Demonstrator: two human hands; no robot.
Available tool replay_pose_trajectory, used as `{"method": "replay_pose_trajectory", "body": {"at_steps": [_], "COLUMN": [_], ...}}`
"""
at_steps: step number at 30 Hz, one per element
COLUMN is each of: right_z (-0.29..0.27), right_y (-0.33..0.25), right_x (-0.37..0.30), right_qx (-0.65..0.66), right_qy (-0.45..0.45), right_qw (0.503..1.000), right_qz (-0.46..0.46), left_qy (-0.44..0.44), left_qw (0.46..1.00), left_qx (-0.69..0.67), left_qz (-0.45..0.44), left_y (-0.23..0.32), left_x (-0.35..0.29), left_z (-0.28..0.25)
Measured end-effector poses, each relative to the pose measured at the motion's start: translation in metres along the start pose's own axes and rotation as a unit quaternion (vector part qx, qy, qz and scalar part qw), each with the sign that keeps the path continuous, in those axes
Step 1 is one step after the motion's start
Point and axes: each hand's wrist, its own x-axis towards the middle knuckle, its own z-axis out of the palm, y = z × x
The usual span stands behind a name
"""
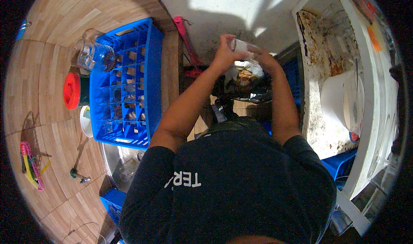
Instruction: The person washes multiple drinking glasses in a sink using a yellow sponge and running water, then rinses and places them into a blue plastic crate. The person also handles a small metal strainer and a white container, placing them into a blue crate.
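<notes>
Out in front of me, my left hand (228, 55) and my right hand (264, 60) are closed round a pale, see-through container (244, 47) from either side. It looks tilted; whether it is glass or plastic I cannot make out. Just below it is a bin lined with a black bag (254, 95), with crumpled white and brown rubbish (247, 75) in its mouth.
To the left, a blue divided crate (148, 80) holds several glasses, with a clear jar (92, 56) and a red lid (72, 91) beside it. A metal sink (112, 158) and tap (80, 176) are nearer. At right, a stained white shelf (313, 89) bears a white bucket (340, 97). A pink broom (183, 33) leans ahead.
</notes>
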Motion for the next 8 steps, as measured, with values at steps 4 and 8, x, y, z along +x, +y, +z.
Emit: {"method": "replay_pose_trajectory", "body": {"at_steps": [4,8], "right_z": [0.023,0.040], "right_y": [-0.004,0.000], "right_x": [-0.010,-0.024], "right_qx": [0.063,0.301], "right_qy": [-0.073,-0.097], "right_qw": [0.994,0.948], "right_qz": [0.041,0.026], "left_qy": [-0.038,-0.086], "left_qw": [0.996,0.989], "left_qx": [0.070,0.080], "left_qz": [0.043,0.092], "left_y": [0.004,0.012], "left_x": [-0.010,-0.004], "left_z": [0.003,-0.001]}}
